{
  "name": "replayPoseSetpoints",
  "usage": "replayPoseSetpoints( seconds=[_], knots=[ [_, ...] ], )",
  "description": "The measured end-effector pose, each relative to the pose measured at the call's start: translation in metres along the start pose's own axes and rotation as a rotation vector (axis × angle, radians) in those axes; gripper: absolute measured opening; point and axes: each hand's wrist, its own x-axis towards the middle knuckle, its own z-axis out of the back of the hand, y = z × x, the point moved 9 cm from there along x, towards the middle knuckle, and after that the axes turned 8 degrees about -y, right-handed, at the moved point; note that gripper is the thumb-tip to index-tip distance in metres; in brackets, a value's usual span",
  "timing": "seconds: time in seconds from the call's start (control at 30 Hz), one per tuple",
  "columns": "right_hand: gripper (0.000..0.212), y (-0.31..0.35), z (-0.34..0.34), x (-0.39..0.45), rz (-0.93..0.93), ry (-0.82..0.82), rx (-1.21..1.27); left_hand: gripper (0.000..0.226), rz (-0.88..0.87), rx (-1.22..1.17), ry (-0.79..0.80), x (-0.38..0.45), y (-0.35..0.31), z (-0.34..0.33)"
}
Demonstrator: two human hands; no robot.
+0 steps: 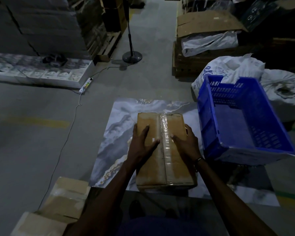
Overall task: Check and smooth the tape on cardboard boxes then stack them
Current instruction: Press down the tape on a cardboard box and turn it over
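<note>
1. Looking down from the head camera, a dim warehouse floor fills the frame, and two bare arms reach up from the bottom edge to a cardboard box (163, 149) at centre.
2. The box lies flat on a marbled grey-and-white tabletop (116, 133) in the lower middle of the frame. A strip of shiny clear tape (166, 143) runs along the box's top seam, from its far edge to its near edge.
3. The left hand (142, 144) rests on the box's top, left of the tape, fingers straight and spread, gripping nothing.
4. The right hand (186, 142) lies on the top, right of the tape, its thumb touching the tape's edge and its fingers curving over the box's right side. It wears a dark band at the wrist.
5. Just right of the box, a blue plastic crate (245, 120) sits tilted on the tabletop, open side up.
6. At lower left, more taped cardboard boxes (65, 200) stand beside the tabletop.
7. At upper centre, a stand with a round base (132, 56) stands on the floor. Left of it, a white power strip (86, 85) trails a cable across the floor.
8. At upper right sit white sacks (228, 70) and flattened cardboard (209, 23). At upper left, a tall stack of cartons (41, 23) rises.
</note>
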Motion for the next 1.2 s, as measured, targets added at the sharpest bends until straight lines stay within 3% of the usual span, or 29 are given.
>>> replayPoseSetpoints(
  seconds=[0.37, 0.43, 0.53, 0.63, 1.0, 1.2],
  knots=[
    [0.076, -0.028, -0.003, -0.021, -0.051, 0.1, 0.087, 0.089, 0.111, -0.076, -0.013, -0.017, 0.011, -0.004],
    [0.072, -0.018, 0.0, -0.025, 0.118, 0.045, -0.126, 0.077, -0.013, 0.046, -0.043, -0.023, -0.002, -0.002],
    [0.049, 0.004, -0.014, -0.034, 0.539, 0.024, -0.462, 0.058, -0.17, 0.218, -0.005, -0.027, -0.017, -0.01],
    [0.043, -0.01, -0.026, -0.037, 0.44, 0.099, -0.555, 0.055, -0.151, 0.289, 0.046, -0.029, -0.009, -0.021],
    [0.047, -0.007, -0.016, -0.062, 0.433, 0.125, -0.673, 0.065, -0.097, 0.409, 0.153, -0.052, -0.003, -0.032],
    [0.057, -0.026, -0.024, -0.066, 0.446, 0.131, -0.687, 0.072, -0.089, 0.314, 0.111, -0.065, -0.003, -0.029]
  ],
)
